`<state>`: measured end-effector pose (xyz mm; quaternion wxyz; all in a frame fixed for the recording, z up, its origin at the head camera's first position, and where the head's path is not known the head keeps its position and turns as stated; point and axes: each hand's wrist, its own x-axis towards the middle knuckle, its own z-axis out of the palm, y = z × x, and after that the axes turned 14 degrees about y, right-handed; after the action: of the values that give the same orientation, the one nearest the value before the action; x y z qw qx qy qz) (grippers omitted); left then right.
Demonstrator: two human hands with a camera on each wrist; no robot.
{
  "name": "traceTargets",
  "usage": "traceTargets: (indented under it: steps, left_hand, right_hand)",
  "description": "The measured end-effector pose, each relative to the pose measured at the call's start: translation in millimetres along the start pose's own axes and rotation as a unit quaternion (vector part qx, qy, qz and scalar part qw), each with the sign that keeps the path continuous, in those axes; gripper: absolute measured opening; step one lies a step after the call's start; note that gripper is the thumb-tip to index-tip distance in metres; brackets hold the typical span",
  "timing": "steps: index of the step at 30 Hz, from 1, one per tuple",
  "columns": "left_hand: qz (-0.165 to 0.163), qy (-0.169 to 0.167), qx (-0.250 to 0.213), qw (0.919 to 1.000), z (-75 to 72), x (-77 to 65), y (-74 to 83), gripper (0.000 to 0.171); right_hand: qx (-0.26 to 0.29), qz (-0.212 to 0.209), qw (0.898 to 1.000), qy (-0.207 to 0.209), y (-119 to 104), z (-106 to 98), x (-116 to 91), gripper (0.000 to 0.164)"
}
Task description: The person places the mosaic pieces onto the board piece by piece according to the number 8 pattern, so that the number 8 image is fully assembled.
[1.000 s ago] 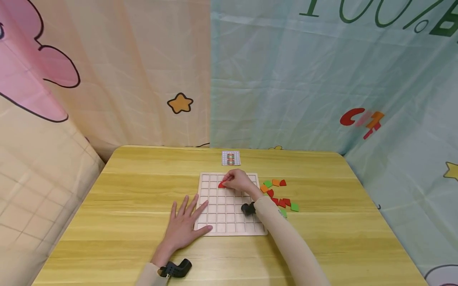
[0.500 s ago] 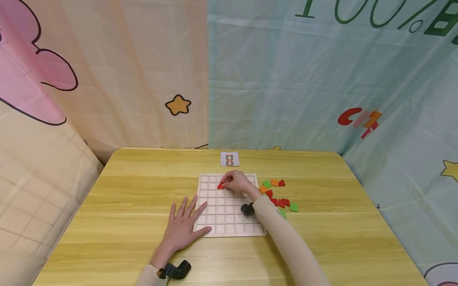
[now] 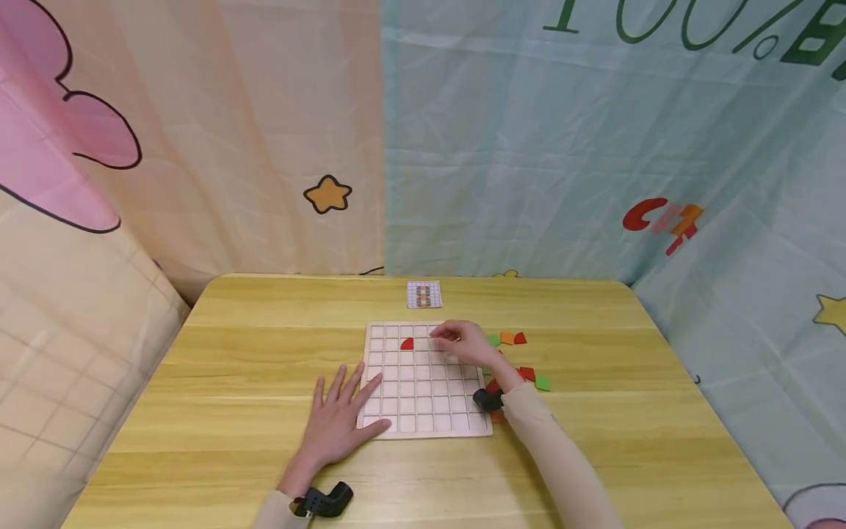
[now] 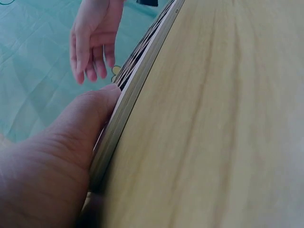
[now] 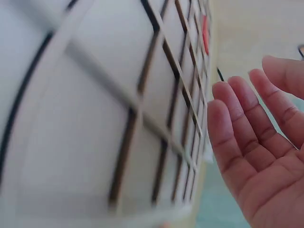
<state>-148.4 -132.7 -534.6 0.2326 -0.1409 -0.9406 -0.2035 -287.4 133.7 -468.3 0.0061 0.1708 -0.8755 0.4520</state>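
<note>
A pale grid board (image 3: 416, 404) lies on the wooden table, divided into small square cells. One red quarter-round tile (image 3: 407, 344) sits in a cell in its upper left part; in the right wrist view the same red tile (image 5: 205, 35) shows as a thin strip. My left hand (image 3: 340, 422) rests spread at the board's left edge, its thumb (image 4: 90, 111) on the near rim. Over the upper right of the board hovers my right hand (image 3: 465, 344). Its fingers (image 5: 242, 114) are loosely bent and hold nothing.
Right of the board lie several loose tiles, among them an orange one (image 3: 507, 338) and a green one (image 3: 543, 383); my right forearm hides some. Behind the board lies a small pattern card (image 3: 424, 294). Printed curtains (image 3: 264, 147) hang beyond the table (image 3: 251, 353).
My right hand has let go of the red tile, which stays in its cell, and has moved right across the board. The left hand has kept its place.
</note>
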Motion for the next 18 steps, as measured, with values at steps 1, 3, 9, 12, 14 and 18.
traceTargets:
  steps: [1, 3, 9, 12, 14, 18]
  left_hand:
    - [0.000, 0.000, 0.000, 1.0000, -0.2, -0.1, -0.1, 0.078]
    - [-0.001, -0.005, 0.002, 1.0000, -0.4, -0.1, -0.5, 0.078]
    - [0.000, -0.009, 0.001, 1.0000, 0.1, 1.1, -1.5, 0.078]
    - [0.001, -0.007, 0.001, 1.0000, 0.4, 1.7, -2.3, 0.078]
    - [0.001, -0.009, 0.002, 1.0000, 0.7, 1.7, -2.8, 0.078]
    - [0.001, -0.012, -0.001, 0.9999, 0.2, 1.2, -2.7, 0.079]
  right_hand:
    - [0.003, 0.001, 1.000, 0.010, 1.6, -6.0, -3.0, 0.018]
    - [0.010, -0.002, 1.000, 0.027, 5.1, -19.1, -9.6, 0.019]
    - [-0.021, -0.025, 0.997, 0.070, 19.9, -56.7, -26.1, 0.021]
    - [-0.049, -0.016, 0.995, 0.090, 27.4, -69.8, -30.5, 0.020]
    - [-0.064, -0.003, 0.993, 0.100, 32.1, -75.7, -33.0, 0.018]
    - [-0.107, 0.005, 0.990, 0.090, 40.6, -80.4, -35.9, 0.013]
